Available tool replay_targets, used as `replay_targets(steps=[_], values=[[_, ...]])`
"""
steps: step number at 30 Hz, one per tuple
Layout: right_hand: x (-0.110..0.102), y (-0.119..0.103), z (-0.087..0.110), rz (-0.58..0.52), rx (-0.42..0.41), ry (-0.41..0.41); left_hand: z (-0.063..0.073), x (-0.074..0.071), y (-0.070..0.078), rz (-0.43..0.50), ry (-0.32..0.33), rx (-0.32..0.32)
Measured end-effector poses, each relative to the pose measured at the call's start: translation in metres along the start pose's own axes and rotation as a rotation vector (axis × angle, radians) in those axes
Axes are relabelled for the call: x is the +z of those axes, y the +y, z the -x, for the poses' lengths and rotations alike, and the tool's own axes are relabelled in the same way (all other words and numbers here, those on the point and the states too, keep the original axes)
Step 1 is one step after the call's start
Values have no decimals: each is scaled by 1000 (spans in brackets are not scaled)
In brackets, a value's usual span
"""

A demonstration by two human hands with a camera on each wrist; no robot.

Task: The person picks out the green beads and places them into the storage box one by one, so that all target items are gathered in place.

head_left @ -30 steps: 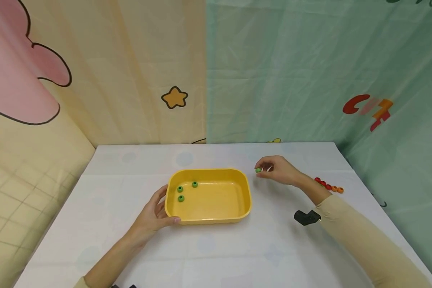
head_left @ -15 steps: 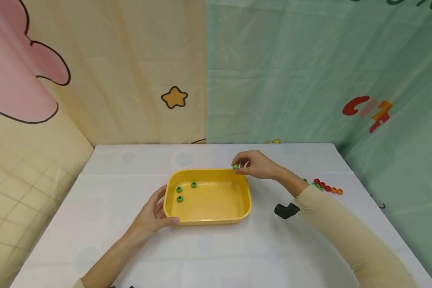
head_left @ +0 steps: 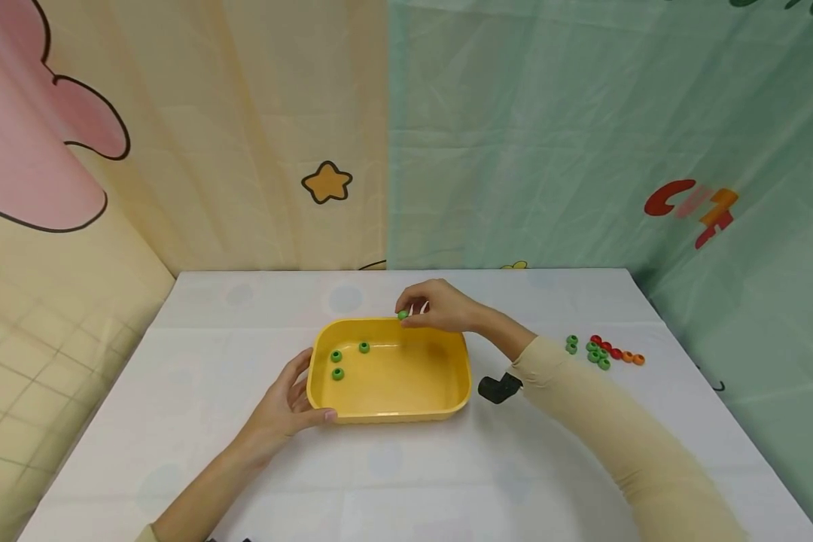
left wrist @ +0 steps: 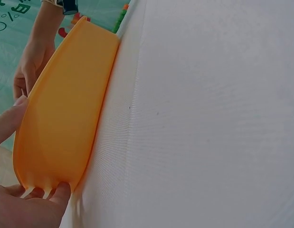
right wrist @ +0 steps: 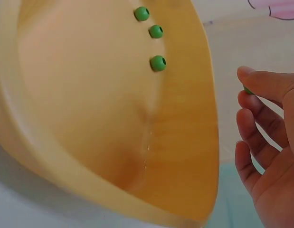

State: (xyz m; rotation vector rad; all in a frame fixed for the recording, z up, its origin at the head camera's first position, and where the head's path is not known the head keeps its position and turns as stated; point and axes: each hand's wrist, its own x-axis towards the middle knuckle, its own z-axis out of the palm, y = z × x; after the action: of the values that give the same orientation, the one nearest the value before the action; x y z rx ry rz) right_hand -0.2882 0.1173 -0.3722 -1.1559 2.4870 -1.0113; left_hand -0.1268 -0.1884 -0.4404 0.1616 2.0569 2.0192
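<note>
My left hand [head_left: 286, 400] grips the left end of a yellow plastic tray [head_left: 406, 385], thumb at the front rim and fingers along the outer wall; the left wrist view shows those fingertips [left wrist: 63, 189] against the tray. Toward the left inside it lie three green beads with holes, one of them a bead [right wrist: 158, 63] near the far wall. Between thumb and forefinger my right hand [head_left: 443, 307] pinches another green bead [head_left: 403, 315], just over the tray's far rim. In the right wrist view, the fingers mostly cover this pinched bead [right wrist: 248, 90].
On the table's right side sit several green beads [head_left: 593, 357], a few red beads [head_left: 606, 347] and two orange beads [head_left: 627, 356]. A black device [head_left: 500, 389] sticks out from the right wrist. Printed curtains [head_left: 515, 150] hang behind the white table [head_left: 393, 482].
My right hand has carried the green bead leftward, from right of the tray to over its far rim. Green beads its arm hid now show on the right. The left hand keeps its hold.
</note>
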Motion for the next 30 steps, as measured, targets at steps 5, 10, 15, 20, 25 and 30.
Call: replay_targets(steps=[5,10,15,20,25,30], values=[[5,-8,-10,15,-14,-20,0,0,0,-11,6,-8],[9,-15,-18,25,-17,-49,-1,-1,-1,-13,7,-12],[10,-16,-20,41,-7,-50,-1,-1,-1,-15,6,-10],[6,-9,-12,68,0,-34,-2,0,-1,-11,3,-3],[-2,0,0,60,3,1,-1,0,-1,-7,-9,10],[-9,6,13,48,35,24,-2,0,-3,-15,2,11]])
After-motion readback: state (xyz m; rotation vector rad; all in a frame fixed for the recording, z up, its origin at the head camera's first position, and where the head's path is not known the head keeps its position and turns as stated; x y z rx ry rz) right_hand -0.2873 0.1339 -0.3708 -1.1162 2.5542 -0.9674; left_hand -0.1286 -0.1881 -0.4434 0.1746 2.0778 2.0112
